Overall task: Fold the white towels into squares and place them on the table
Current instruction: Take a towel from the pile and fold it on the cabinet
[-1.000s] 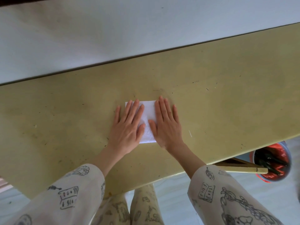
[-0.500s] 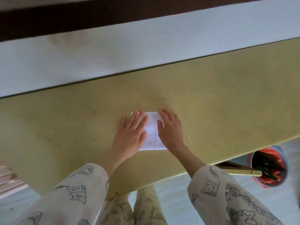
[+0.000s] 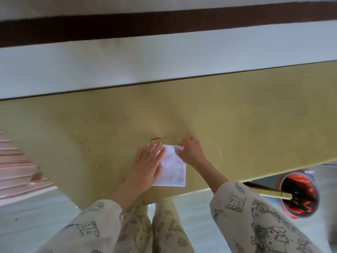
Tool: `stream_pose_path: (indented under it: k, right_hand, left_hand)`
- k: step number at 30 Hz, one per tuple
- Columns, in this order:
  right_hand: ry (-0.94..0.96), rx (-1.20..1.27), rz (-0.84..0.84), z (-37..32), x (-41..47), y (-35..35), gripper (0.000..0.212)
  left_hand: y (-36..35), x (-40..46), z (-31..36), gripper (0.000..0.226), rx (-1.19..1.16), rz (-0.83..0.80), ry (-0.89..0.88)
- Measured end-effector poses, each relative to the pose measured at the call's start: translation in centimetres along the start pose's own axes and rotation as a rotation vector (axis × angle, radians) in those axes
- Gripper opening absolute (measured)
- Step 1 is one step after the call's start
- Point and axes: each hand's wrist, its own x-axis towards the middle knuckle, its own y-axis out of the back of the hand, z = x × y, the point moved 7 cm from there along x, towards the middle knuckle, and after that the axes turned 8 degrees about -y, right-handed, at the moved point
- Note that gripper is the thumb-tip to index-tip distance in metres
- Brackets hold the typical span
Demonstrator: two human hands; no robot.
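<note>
One towel (image 3: 172, 167) lies near the tabletop's (image 3: 246, 128) near edge. My left hand (image 3: 147, 165) presses it flat, fingers straight; my right hand (image 3: 190, 149) pinches its far right corner. I'd anchor left, then carry that corner straight across, matching edges before creasing.

Left hand (image 3: 145, 164) flattens towel (image 3: 172, 168), right hand (image 3: 190, 149) pinches corner

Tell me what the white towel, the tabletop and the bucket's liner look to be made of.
White towel: soft terry cloth or thick embossed paper, matte; pebbled surface, limp corner lifted by the right hand.
Tabletop: painted or laminated board, likely; smooth dull yellow with scuffs and specks.
Bucket's liner: thin plastic, glossy red, crinkled.
</note>
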Motion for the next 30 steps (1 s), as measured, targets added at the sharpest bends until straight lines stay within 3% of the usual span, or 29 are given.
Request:
stream_pose_path:
  k: [4,7,12,19,24,27,30]
  right_hand:
    - [0.026,0.262,-0.057,-1.3,-2.3,0.6,0.019]
    - [0.149,0.270,-0.035,-3.7,-3.9,1.9,0.009]
    - [0.415,0.019,-0.002,-9.7,-7.4,3.7,0.018]
    - [0.824,-0.294,-0.014,-19.4,-17.2,3.9,0.017]
    - [1.141,-0.363,-0.010,-24.6,-28.3,-0.3,0.018]
    - [1.334,-0.435,-0.092,-26.3,-36.9,-5.3,0.008]
    - [1.490,-0.490,-0.181,-26.3,-46.5,-11.2,0.018]
  left_hand:
    - [2.2,-2.0,-1.2,0.042,-0.160,0.092,0.096]
    - [4.9,-3.9,-3.1,0.039,-0.292,0.214,0.215]
    - [9.6,-9.2,-5.0,0.044,-0.404,0.292,0.494]
    - [17.1,-21.5,-3.4,0.039,-0.356,0.570,0.771]
    - [18.8,-34.1,0.4,0.035,-0.326,0.759,0.999]
    - [18.1,-43.5,5.1,0.033,-0.286,0.864,1.170]
    - [16.5,-52.9,10.9,0.033,-0.220,0.928,1.328]
